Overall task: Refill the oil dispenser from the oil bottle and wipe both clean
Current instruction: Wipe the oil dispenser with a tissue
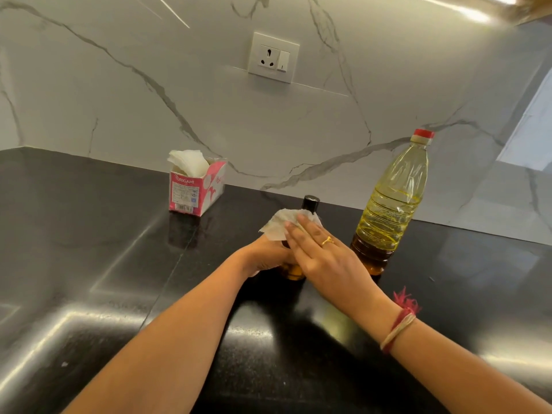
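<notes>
Refill seems done: left hand (263, 255) grips black-capped glass oil dispenser (310, 203); right hand (316, 252), fingers flat, presses white paper tissue (280, 224) on it. Wiping red-capped plastic oil bottle (388, 210) looks pending.

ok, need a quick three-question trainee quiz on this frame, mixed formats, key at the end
1. True or false: the tall clear plastic oil bottle has its red cap on.
2. Which hand presses the white paper tissue against the small black-capped oil dispenser? A left, B right.
3. Fill in: the pink and white tissue box stands to the ___ of the dispenser.
Key: 1 true. 2 B: the right hand presses; the left hand holds the dispenser low down. 3 left.
</notes>
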Demonstrator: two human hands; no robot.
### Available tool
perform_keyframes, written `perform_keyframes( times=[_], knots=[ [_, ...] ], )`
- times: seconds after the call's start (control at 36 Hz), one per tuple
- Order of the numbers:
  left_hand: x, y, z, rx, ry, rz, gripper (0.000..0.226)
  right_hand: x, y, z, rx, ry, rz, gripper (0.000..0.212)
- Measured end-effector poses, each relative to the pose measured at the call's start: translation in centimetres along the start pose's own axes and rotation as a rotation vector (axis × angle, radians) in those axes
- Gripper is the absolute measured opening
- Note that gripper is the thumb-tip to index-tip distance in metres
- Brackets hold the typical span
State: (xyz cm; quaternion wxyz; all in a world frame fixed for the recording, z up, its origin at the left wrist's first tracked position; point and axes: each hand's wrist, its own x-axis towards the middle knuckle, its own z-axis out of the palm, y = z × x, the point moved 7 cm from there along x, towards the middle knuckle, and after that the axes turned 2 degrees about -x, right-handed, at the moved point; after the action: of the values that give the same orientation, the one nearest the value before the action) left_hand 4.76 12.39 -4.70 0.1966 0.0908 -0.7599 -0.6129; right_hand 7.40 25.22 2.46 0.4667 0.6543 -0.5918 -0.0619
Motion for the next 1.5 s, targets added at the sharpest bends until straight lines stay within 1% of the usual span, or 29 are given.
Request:
perform_keyframes(
  times=[0.06, 0.11, 0.17, 0.25, 0.28, 0.31, 0.33, 0.39, 0.42, 0.47, 0.5, 0.58, 0.64, 0.67, 0.69, 0.75, 0.81, 0.89, 0.94, 1.06, 1.19, 1.31, 1.36, 1.44, 1.5],
  knots=[
    [-0.1, 0.0, 0.1, -0.025, -0.031, -0.014, 0.02, -0.7, 0.1, 0.1, -0.036, 0.012, -0.028, 0.046],
    [-0.1, 0.5, 0.2, -0.03, -0.037, -0.002, 0.031, -1.4, 0.3, 0.5, -0.007, 0.01, -0.041, 0.045],
    [-0.1, 0.8, 0.0, -0.018, -0.023, 0.021, 0.044, -2.1, 0.8, 0.6, 0.028, 0.047, -0.031, 0.044],
    [-0.1, 0.7, -0.1, -0.039, -0.026, 0.013, 0.052, -3.2, 1.2, 0.7, 0.092, 0.07, -0.031, 0.04],
    [0.0, 0.6, -0.1, -0.04, -0.028, 0.008, 0.053, -3.6, 1.4, 0.9, 0.134, 0.053, 0.002, 0.044],
    [0.0, 0.5, -0.1, -0.044, -0.031, 0.002, 0.054, -3.9, 1.8, 1.3, 0.193, 0.017, 0.066, 0.051],
    [0.1, 0.4, -0.1, -0.047, -0.036, -0.005, 0.053, -4.3, 2.4, 1.8, 0.298, -0.026, 0.171, 0.055],
    [0.2, 0.2, -0.1, -0.049, -0.035, -0.024, 0.057, -5.0, 3.9, 2.7, 0.634, -0.089, 0.474, 0.046],
    [0.3, 0.2, -0.2, -0.046, -0.028, -0.033, 0.061, -5.3, 4.8, 3.4, 0.802, -0.081, 0.641, 0.04],
    [0.3, 0.1, -0.3, -0.045, -0.024, -0.038, 0.065, -5.4, 6.4, 4.6, 1.065, 0.004, 0.942, 0.033],
    [0.4, 0.0, -0.2, -0.047, -0.027, -0.038, 0.065, -5.0, 7.0, 5.2, 1.181, 0.053, 1.051, 0.032],
    [0.2, 0.2, -0.1, -0.052, -0.033, -0.036, 0.064, -2.2, 7.8, 6.6, 1.561, 0.155, 1.229, 0.03],
    [0.2, 0.2, -0.1, -0.054, -0.024, -0.041, 0.057, 0.0, 7.9, 7.6, 1.712, 0.154, 1.254, 0.03],
    [0.1, 0.3, -0.1, -0.053, -0.017, -0.041, 0.055, 1.1, 7.7, 8.3, 1.772, 0.101, 1.235, 0.03],
    [0.0, 0.3, -0.1, -0.052, -0.007, -0.041, 0.053, 2.0, 7.1, 9.1, 1.851, 0.012, 1.192, 0.033],
    [0.0, 0.3, -0.1, -0.052, 0.008, -0.039, 0.052, 3.3, 5.9, 10.5, 2.008, -0.191, 1.063, 0.056],
    [0.0, 0.3, -0.1, -0.053, 0.008, -0.039, 0.049, 3.9, 5.4, 11.1, 2.105, -0.284, 0.936, 0.076],
    [0.0, 0.1, -0.2, -0.04, 0.011, -0.039, 0.042, 4.2, 5.5, 11.1, 2.138, -0.308, 0.844, 0.086],
    [0.0, 0.1, -0.2, -0.026, 0.035, -0.024, 0.04, 3.9, 5.5, 10.8, 2.134, -0.246, 0.86, 0.087],
    [0.1, 0.1, -0.5, -0.018, 0.069, -0.006, 0.041, 2.4, 5.4, 10.3, 2.118, -0.074, 0.918, 0.081],
    [0.0, 0.5, -0.3, -0.01, 0.054, 0.008, 0.049, 0.1, 4.8, 8.3, 2.1, 0.061, 0.918, 0.073],
    [0.1, 0.4, -0.4, -0.011, 0.052, 0.011, 0.063, -1.2, 3.1, 6.1, 1.998, 0.08, 0.918, 0.072],
    [0.0, 0.4, -0.3, -0.011, 0.045, 0.011, 0.064, -1.6, 2.3, 5.2, 1.931, 0.089, 0.937, 0.069],
    [0.1, 0.4, -0.1, 0.005, 0.043, 0.002, 0.052, -1.9, 1.1, 4.5, 1.832, 0.019, 0.991, 0.086],
    [-0.1, 0.6, -0.1, 0.022, 0.044, 0.007, 0.04, -1.9, 0.2, 3.9, 1.745, -0.037, 0.977, 0.09]
  ],
)
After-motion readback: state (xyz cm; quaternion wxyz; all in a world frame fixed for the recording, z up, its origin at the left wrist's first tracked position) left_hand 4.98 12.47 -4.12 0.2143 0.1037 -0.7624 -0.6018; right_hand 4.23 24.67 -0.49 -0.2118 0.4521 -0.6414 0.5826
